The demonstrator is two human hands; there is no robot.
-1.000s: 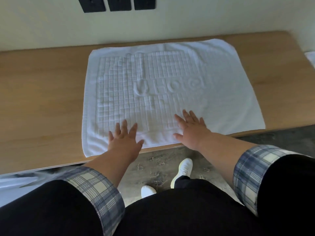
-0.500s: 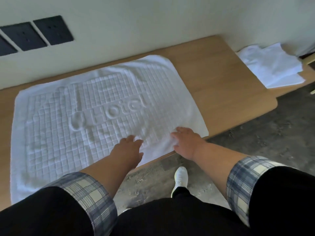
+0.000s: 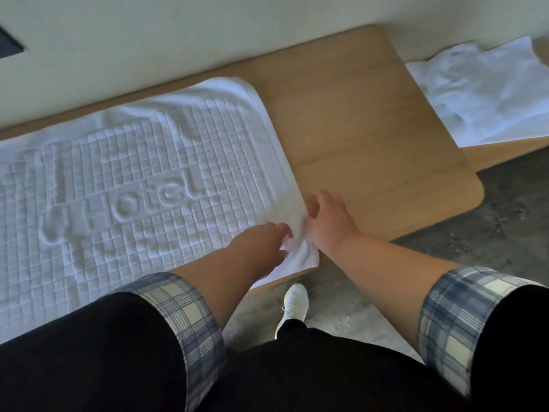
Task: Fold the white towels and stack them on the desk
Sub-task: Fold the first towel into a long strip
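The left hand point(image 3: 261, 242) has its fingers curled down on the near right corner of the white towel point(image 3: 133, 188) and grips the cloth. The right hand point(image 3: 329, 221) is just beside it and pinches the same corner by its edge. The cloth is bunched up in a little lump between the two hands. The rest of the towel lies flat on the wooden desk point(image 3: 371, 129), with small squares and the word "Hotel" raised on it. Its near edge runs along the front of the desk. Far to the right, past the end of the desk, lies a crumpled white cloth point(image 3: 487, 93). Below the hands, a white shoe point(image 3: 294, 301) stands on the grey floor point(image 3: 505, 233).
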